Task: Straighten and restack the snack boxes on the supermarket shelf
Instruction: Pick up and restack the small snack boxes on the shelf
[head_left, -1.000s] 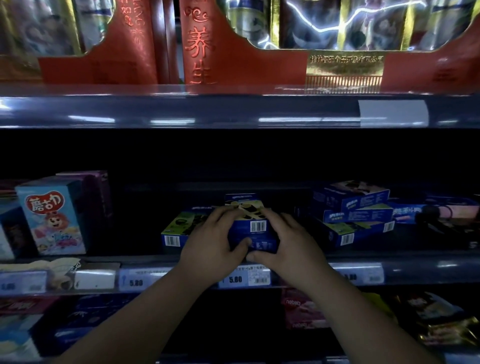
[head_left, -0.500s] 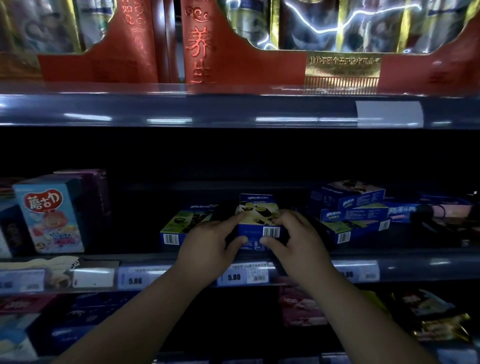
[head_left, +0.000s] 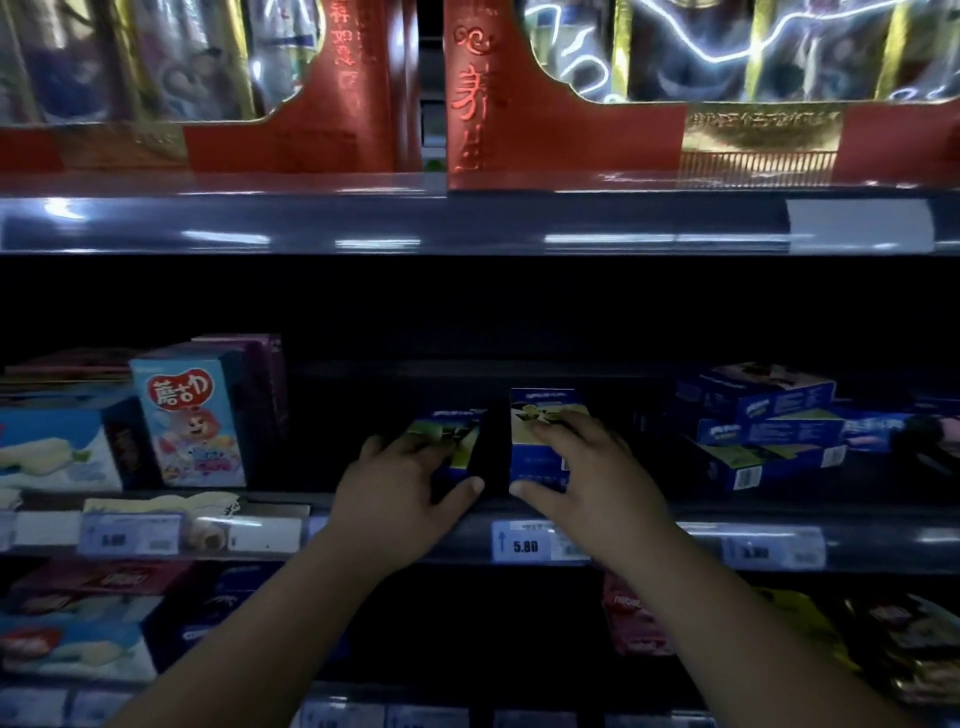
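Two blue snack boxes with green-and-cream tops lie side by side at the front of the middle shelf (head_left: 649, 540), a dark gap between them. My left hand (head_left: 400, 488) grips the left box (head_left: 452, 439), thumb at its front edge and fingers over its top. My right hand (head_left: 587, 478) grips the right box (head_left: 540, 441) the same way. A loose pile of similar blue boxes (head_left: 758, 436) lies skewed further right on the same shelf.
A light-blue cartoon box (head_left: 189, 421) stands upright at the left, with purple boxes behind it. Red gift boxes (head_left: 545, 135) fill the shelf above. Price tags (head_left: 524, 543) line the shelf edge. More packets sit on the lower shelf.
Both hands held one box at the centre before. Now they are apart, each on its own box, left hand moved left onto the neighbouring box. The camera has moved closer.
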